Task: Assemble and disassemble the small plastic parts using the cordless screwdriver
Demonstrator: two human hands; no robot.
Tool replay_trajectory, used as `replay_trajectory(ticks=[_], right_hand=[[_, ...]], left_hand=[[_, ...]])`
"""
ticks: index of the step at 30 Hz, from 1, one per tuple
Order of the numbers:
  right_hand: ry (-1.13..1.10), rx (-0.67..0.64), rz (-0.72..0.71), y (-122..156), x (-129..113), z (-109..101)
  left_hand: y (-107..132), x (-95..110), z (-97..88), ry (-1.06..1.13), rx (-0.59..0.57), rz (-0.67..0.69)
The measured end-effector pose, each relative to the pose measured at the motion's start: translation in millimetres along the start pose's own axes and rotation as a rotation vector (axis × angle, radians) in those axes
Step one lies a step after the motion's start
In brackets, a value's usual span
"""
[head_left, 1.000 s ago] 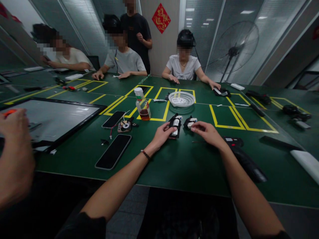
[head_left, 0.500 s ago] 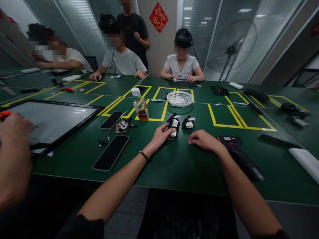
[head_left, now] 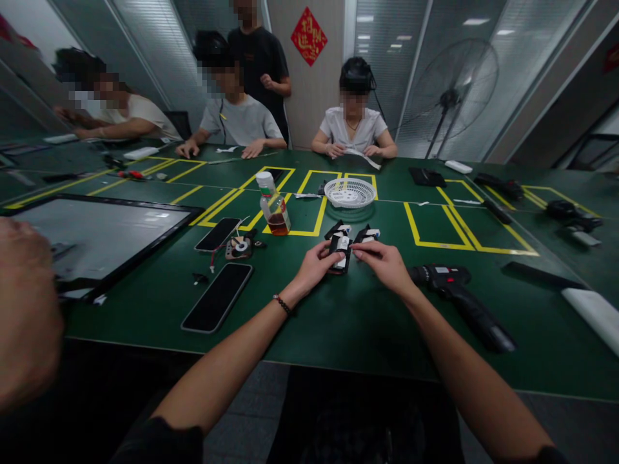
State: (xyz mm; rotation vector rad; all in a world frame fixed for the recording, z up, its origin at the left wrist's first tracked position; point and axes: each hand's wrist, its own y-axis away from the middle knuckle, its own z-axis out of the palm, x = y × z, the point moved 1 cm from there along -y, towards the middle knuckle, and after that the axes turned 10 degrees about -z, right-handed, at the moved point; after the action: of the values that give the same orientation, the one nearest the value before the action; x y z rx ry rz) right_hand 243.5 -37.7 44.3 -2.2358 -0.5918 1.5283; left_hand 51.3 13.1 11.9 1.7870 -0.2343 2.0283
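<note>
At the green desk [head_left: 309, 335], your right hand [head_left: 387, 263] has come in beside the black-and-white device [head_left: 341, 246], bringing both hands to it. Your left hand [head_left: 313, 267] grips the device; your right fingers are narrow, their hold unclear. A smaller piece [head_left: 371, 233] sits just beyond them.

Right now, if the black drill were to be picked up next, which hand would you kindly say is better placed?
Probably the right hand: the black drill lies beside its wrist. The left hand is farther away and holds a black-and-white part.
</note>
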Motion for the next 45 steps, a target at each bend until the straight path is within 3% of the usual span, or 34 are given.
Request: replay_trajectory(ticks=[12,22,32,45], right_hand=[[-0.250,0.057,0.116,3.1,9.9,12.0],[-0.190,0.042,0.098,2.8,9.7,11.4],[-0.099,0.057,0.051,4.9,9.7,13.4],[-0.427,0.009,0.345,6.7,13.7,11.7]], left_hand=[[-4.4,-7.2,-4.3,-0.062,0.035,0.110],[-4.8,-7.9,-6.3,-0.279,0.156,0.264],[-1.5,-6.5,-4.4,-0.338,0.173,0.308],[8.1,-4.9,4.4,-0.249,0.122,0.286]])
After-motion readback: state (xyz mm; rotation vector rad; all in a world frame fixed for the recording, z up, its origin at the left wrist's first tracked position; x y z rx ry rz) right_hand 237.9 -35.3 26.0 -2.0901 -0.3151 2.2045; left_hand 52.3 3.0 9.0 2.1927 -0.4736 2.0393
